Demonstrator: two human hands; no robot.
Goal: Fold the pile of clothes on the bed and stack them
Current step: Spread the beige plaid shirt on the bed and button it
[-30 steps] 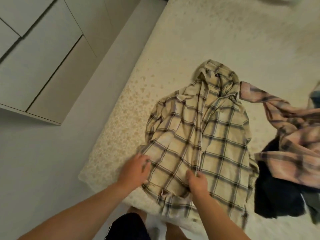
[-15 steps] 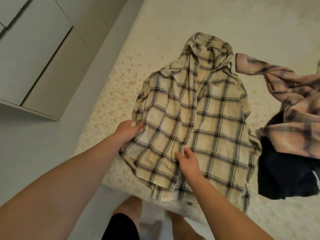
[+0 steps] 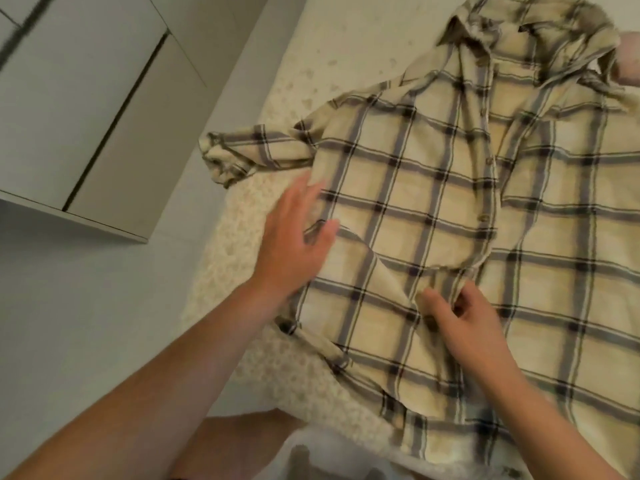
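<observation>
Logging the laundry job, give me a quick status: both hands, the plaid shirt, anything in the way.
Left hand open, flat on plaid shirt. Right hand pinching fabric at the placket. Shirt face up on bed, one sleeve out sideways. Nothing blocking.

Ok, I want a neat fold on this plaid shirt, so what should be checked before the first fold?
1. Plaid shirt front up, collar away from the person: ok.
2. Left sleeve laid straight: not ok, it lies bunched at the bed edge.
3. Button placket flat: not ok, it puckers by the right hand.
4. Left hand flat on the side panel: ok.
5. Right sleeve position: cannot tell, out of frame.
6. Hem on the bed: not ok, it hangs over the near edge.
</observation>
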